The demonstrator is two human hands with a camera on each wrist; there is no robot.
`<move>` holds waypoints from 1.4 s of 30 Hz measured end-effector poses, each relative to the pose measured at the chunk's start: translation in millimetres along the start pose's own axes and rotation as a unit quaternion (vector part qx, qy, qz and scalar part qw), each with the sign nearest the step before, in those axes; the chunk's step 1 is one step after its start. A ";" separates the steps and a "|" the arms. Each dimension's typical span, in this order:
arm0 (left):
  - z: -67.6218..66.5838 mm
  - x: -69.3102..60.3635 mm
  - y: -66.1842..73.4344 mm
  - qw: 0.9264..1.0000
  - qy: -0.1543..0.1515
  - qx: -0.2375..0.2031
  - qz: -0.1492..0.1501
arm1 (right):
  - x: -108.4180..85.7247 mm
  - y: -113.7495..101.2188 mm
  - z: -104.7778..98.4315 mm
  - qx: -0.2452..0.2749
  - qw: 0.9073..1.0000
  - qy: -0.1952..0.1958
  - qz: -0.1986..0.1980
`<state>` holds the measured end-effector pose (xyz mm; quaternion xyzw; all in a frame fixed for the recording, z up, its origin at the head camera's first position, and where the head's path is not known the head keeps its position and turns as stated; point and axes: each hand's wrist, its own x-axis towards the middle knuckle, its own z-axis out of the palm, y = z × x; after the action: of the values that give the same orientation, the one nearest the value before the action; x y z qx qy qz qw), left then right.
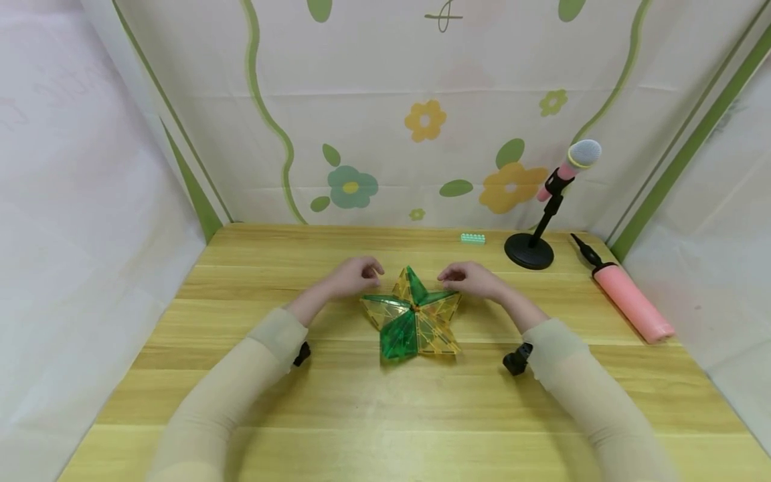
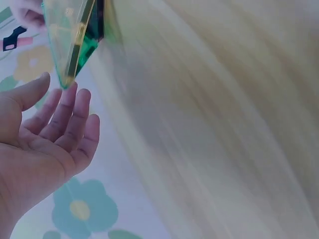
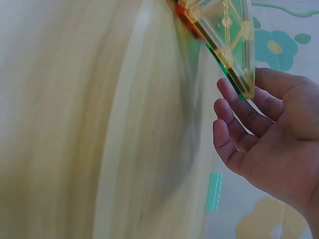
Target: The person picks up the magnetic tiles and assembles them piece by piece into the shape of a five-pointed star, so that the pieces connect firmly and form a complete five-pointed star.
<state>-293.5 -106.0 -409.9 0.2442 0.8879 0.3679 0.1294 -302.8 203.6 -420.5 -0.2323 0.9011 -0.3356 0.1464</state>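
A five-pointed star (image 1: 415,314) of translucent green and amber tiles, apparently magnetic tiles, is at the middle of the wooden table. My left hand (image 1: 357,276) is beside its left point, fingers loosely bent. In the left wrist view, the left thumb stands apart from the fingers (image 2: 79,112), just below the star's tip (image 2: 67,74). Over the star's right point is my right hand (image 1: 472,278), also loosely curved. The right wrist view has the right fingers (image 3: 239,117) around the amber tip (image 3: 244,84); the thumb's end is hidden behind it, so contact is unclear.
Along the table's (image 1: 361,415) back edge lies a small mint toy brick (image 1: 472,238). A pink microphone (image 1: 569,167) on a black stand (image 1: 529,251) is at the back right. Nearer the right edge lies a pink hand pump (image 1: 632,301). Flower-printed cloth (image 1: 385,80) encloses the table.
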 end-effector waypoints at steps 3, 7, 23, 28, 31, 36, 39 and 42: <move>-6.6 -16.1 -4.5 1.000 -0.005 0.023 0.017 | -13.0 6.4 -5.4 0.000 1.000 0.008 0.004; -7.2 -33.1 -9.0 0.999 -0.012 0.043 0.019 | -25.1 9.6 -8.6 0.011 1.000 0.009 0.011; 5.1 -39.2 -15.8 0.998 0.048 0.040 0.003 | -25.8 16.1 -1.1 0.006 0.999 0.053 0.003; 3.4 -27.8 -17.6 0.998 0.060 0.033 -0.011 | -19.0 20.3 -2.3 0.011 0.998 0.064 0.013; 1.7 -19.9 -19.4 0.997 0.067 0.034 -0.009 | -14.6 22.9 -3.8 0.009 0.997 0.070 0.017; -0.1 -5.7 -23.2 0.996 0.079 0.046 -0.008 | -7.5 26.8 -7.9 0.007 0.996 0.083 0.026; 0.2 2.8 -25.5 0.995 0.086 0.053 -0.008 | -3.7 29.1 -10.4 0.009 0.995 0.090 0.030; 0.4 8.9 -27.4 0.994 0.092 0.051 -0.009 | -0.9 31.3 -11.8 0.016 0.995 0.094 0.034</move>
<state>-310.2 -117.7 -430.2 0.2076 0.9159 0.3413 0.0381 -317.0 231.2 -432.8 -0.1668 0.9127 -0.3651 0.0761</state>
